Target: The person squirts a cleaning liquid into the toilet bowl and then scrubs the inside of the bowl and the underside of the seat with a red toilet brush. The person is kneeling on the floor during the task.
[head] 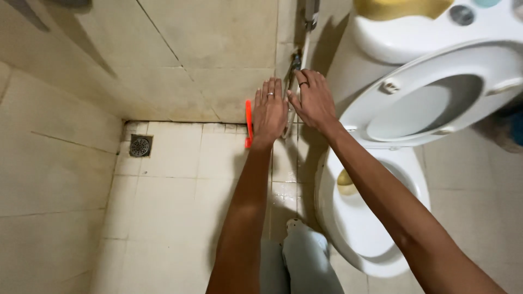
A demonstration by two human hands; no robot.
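Observation:
My left hand (pixel 269 111) reaches out flat with its fingers apart, a ring on one finger. It lies over an orange handle (pixel 248 122) that leans against the tiled wall; whether it touches the handle I cannot tell. My right hand (pixel 311 99), also ringed, stretches beside it with fingers apart, next to a metal valve and hose (pixel 298 60) on the wall. Neither hand holds anything.
A white toilet (pixel 376 218) stands at the right with its seat and lid (pixel 436 92) raised and a yellow object (pixel 344 182) in the bowl. A yellow sponge (pixel 400 7) lies on the tank. A round floor drain (pixel 140 146) sits in the left corner. My knee (pixel 305 256) is below.

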